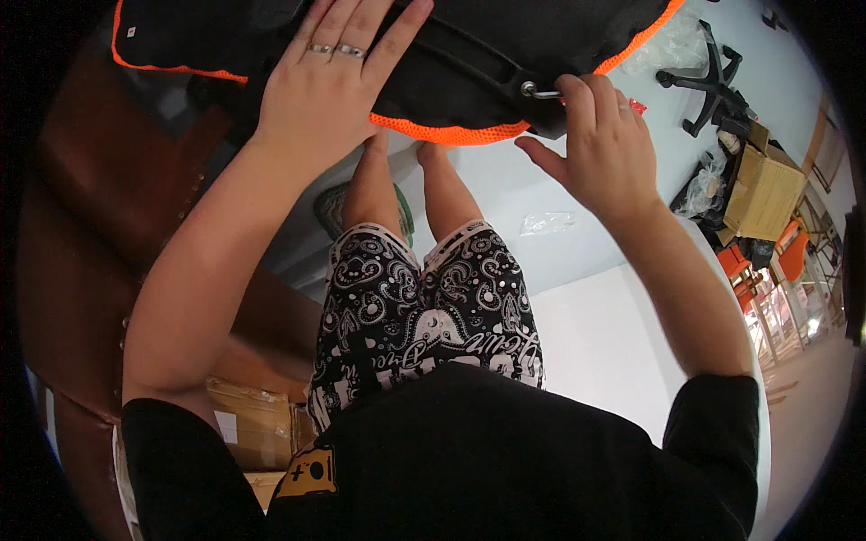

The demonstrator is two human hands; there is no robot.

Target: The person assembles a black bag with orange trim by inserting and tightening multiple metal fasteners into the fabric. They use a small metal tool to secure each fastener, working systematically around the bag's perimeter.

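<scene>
A black cushioned panel with an orange mesh edge point(451, 133), which looks like a chair seat seen from its underside, lies across the top of the head view. A black plastic bracket point(478, 56), probably an armrest, runs over it. My left hand point(316, 90) rests flat on the panel and bracket, fingers spread, with rings on two of them. At the bracket's right end is a round metal bolt point(528, 88). A silver hex key point(547, 94) reaches from it to my right hand point(606, 149), pinched between the fingers; the thumb stands apart below.
A black five-legged chair base point(708, 81) with casters lies on the floor at upper right. Near it are an opened cardboard box point(765, 191) and clear plastic wrap point(672, 45). A brown leather sofa point(81, 243) fills the left side, with cardboard boxes point(257, 424) lower down.
</scene>
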